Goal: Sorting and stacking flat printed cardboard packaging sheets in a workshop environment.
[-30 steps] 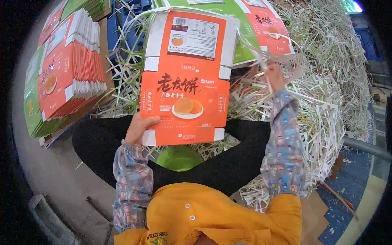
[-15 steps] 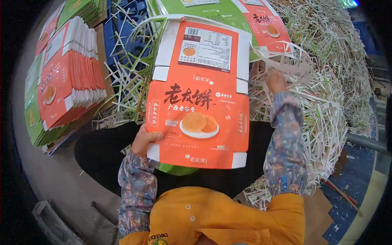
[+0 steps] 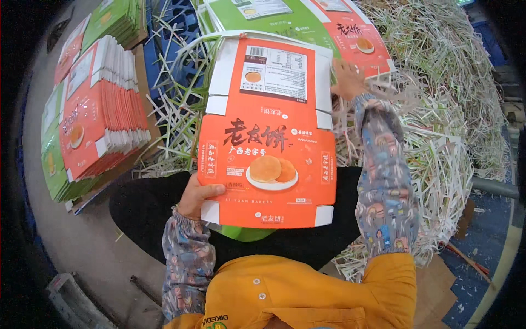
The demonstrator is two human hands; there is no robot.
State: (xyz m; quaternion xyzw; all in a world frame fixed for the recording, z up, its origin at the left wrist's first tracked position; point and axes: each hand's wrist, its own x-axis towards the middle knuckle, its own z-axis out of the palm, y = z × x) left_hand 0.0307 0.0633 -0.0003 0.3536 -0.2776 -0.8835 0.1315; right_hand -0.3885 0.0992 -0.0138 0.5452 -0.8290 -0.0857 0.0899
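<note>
left hand (image 3: 198,196) grip closed on flat orange carton (image 3: 268,137); right hand (image 3: 346,79) unclear.

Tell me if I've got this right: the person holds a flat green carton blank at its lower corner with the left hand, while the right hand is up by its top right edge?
Not quite. The head view shows the carton blank is orange, not green. The left hand does grip its lower left corner, and the right hand is by its top right edge.

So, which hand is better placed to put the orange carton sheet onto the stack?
Probably the left hand: it grips the orange carton sheet nearest the stack; the right hand is at the far edge.
</note>
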